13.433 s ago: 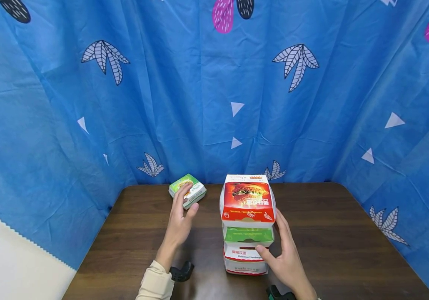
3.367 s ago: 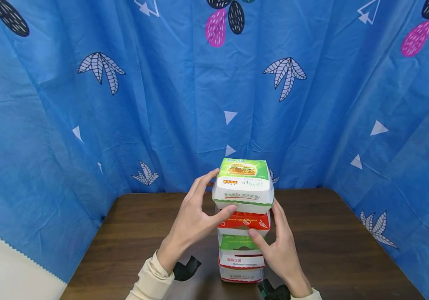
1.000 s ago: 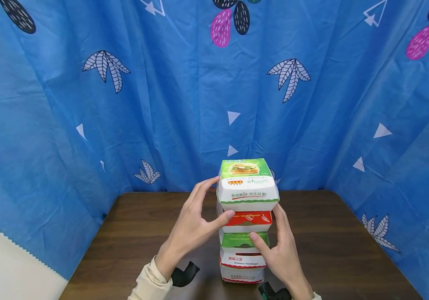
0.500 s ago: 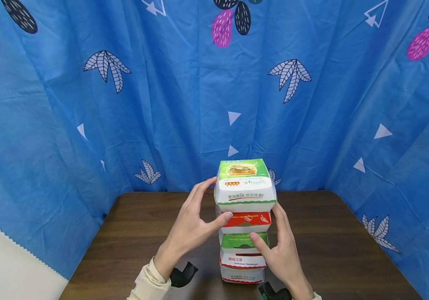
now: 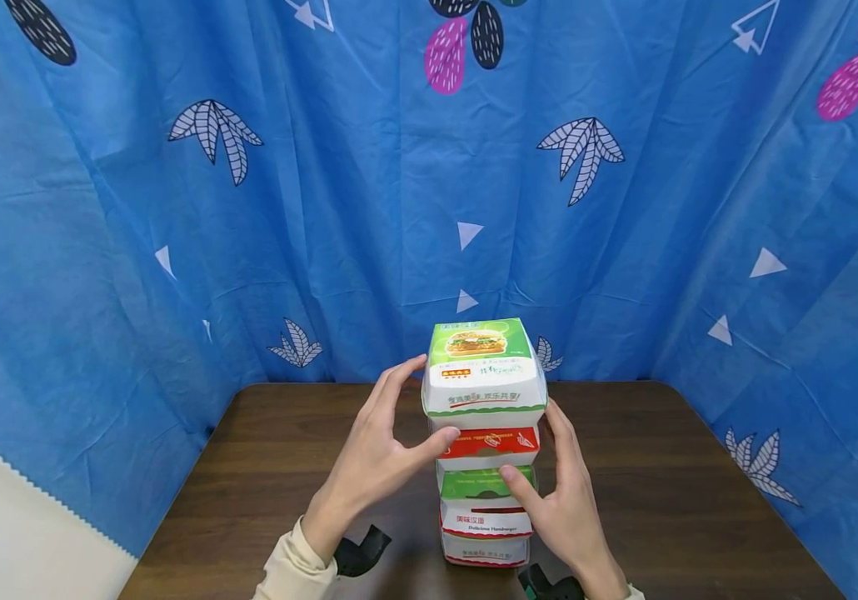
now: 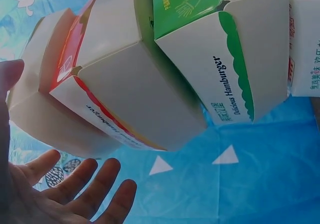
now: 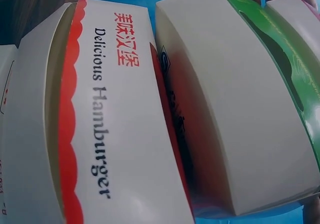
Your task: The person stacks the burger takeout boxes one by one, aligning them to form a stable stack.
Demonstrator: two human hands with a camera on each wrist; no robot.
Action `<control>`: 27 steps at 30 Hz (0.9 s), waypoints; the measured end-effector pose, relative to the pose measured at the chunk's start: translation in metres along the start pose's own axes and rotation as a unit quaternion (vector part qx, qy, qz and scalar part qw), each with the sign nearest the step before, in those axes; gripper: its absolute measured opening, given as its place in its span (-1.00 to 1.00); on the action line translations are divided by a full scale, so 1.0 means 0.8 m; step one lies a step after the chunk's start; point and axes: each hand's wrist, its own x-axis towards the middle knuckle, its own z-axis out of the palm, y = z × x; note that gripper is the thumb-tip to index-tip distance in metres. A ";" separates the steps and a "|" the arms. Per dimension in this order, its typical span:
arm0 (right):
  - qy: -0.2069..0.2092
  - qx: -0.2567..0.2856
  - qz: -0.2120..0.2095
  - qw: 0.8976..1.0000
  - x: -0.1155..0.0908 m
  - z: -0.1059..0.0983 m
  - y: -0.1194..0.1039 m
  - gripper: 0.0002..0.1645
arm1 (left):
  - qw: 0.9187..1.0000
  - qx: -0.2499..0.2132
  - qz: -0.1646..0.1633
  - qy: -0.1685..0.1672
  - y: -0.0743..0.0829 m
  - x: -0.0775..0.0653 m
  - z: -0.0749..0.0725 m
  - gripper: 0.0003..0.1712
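Observation:
A stack of paper hamburger boxes stands on the table in the head view. On top sits a green-and-white hamburger box [image 5: 483,392], slightly skewed and tilted on the stack. Beneath it come a red-fronted box [image 5: 491,446], a green-fronted box [image 5: 485,483] and a white, red-trimmed box [image 5: 485,550] at the bottom. My left hand [image 5: 369,467] is at the top box's left side, thumb in front; the left wrist view shows its fingers [image 6: 100,184] spread and apart from the boxes. My right hand [image 5: 566,500] lies along the stack's right side, fingers partly hidden behind it.
The dark wooden table [image 5: 661,500] extends to both sides of the stack. A blue patterned curtain [image 5: 339,208] hangs behind and around it. A black wrist strap [image 5: 363,552] shows at the left wrist, another [image 5: 549,583] at the right.
Earlier, the green box lay at the table's back left, under my left hand; now it tops the stack. Over the last second it shifted slightly left, as did my left hand. The right hand stayed.

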 end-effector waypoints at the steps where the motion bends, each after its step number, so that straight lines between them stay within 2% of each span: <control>1: 0.000 -0.002 0.001 1.000 0.000 0.000 0.000 0.20 | 1.000 -0.001 0.000 0.000 0.000 0.000 0.000 -0.05; 21: 0.003 0.002 -0.003 1.000 0.000 0.000 -0.004 0.24 | 1.000 0.005 0.001 0.005 -0.001 -0.004 -0.003 -0.05; 27: 0.009 -0.004 0.000 1.000 -0.001 0.000 -0.002 0.22 | 1.000 0.006 -0.009 0.006 -0.003 -0.008 -0.007 -0.06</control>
